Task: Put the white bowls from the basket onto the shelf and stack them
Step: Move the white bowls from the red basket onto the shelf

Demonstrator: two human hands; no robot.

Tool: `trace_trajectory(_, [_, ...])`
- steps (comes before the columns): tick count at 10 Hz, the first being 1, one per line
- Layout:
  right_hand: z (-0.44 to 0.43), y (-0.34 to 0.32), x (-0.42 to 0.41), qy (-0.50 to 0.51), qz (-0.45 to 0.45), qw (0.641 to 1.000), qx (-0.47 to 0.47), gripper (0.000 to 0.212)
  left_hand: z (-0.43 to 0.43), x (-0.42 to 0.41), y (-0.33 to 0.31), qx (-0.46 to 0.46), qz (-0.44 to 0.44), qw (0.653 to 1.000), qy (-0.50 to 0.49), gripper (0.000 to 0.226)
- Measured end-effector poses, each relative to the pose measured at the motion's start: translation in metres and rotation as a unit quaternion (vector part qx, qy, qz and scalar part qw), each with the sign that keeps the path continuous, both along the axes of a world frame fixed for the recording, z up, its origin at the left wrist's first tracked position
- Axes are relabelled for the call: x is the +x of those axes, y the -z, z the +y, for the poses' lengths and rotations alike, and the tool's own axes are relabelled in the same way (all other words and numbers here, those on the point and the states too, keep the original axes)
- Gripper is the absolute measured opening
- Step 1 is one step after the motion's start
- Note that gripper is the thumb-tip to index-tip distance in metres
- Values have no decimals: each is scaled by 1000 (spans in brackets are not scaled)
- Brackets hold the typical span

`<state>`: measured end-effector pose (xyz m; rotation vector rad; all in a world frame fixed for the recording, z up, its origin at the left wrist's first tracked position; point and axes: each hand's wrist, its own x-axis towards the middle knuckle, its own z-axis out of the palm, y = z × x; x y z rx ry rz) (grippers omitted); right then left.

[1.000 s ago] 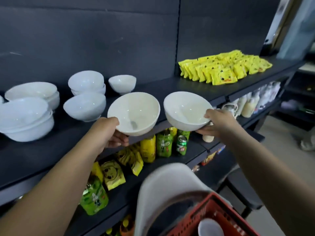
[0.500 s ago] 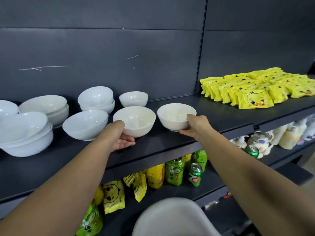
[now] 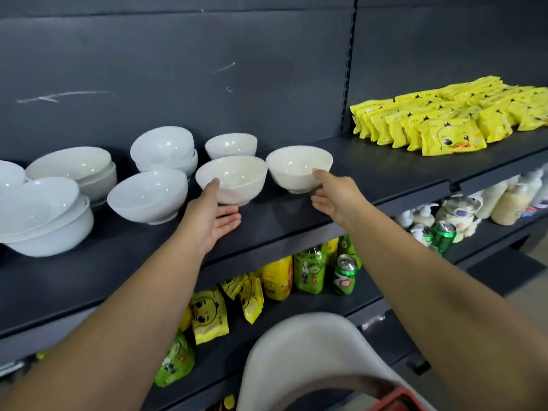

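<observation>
I am reaching both bare arms up and forward to the dark grey metal shelf point(image 3: 370, 179), the widest thing before me, which is running from left edge to right under a dark back panel.

On it I am counting white bowls: a large stack at the far left point(image 3: 44, 221), another wide stack behind it point(image 3: 74, 169), a stack of mid-sized ones point(image 3: 164, 151), a single glossy bowl point(image 3: 148, 195) in front of that, one small bowl point(image 3: 231, 145) at the back, and a sliver of one more at the left edge. How many are nested in each stack I cannot tell.

Two cream-white ceramic bowls are sitting upright just beside each other in front: the left cream bowl point(image 3: 232, 179) and the right cream bowl point(image 3: 298, 167), not stacked.

My left hand point(image 3: 212, 215) is open, thumb hooked on the near rim of the left cream bowl, fingers spread loosely under its side with the palm up. My right hand point(image 3: 333, 191) is likewise open, thumb touching the right cream bowl's rim, fingers fanned below its wall.

Many yellow duck-print packets point(image 3: 450, 120) are lying to the right. Below, two green cans point(image 3: 345, 274) are standing among green and yellow pouches. A red basket corner point(image 3: 394, 401) is peeking in at the bottom.
</observation>
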<state>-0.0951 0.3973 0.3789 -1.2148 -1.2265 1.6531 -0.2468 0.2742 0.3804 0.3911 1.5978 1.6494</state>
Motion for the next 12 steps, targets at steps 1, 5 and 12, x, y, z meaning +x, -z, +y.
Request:
trace_trajectory(1, [-30, 8, 28, -21, -7, 998, 66, 25, -26, 26, 7, 26, 101, 994, -25, 30])
trace_trajectory(5, [-121, 229, 194, -270, -333, 898, 102, 25, -153, 185, 209, -242, 209, 943, 89, 19])
trace_trajectory(12, [-148, 490, 271, -214, -498, 814, -207, 43, -157, 276, 493, -468, 268, 831, 135, 53])
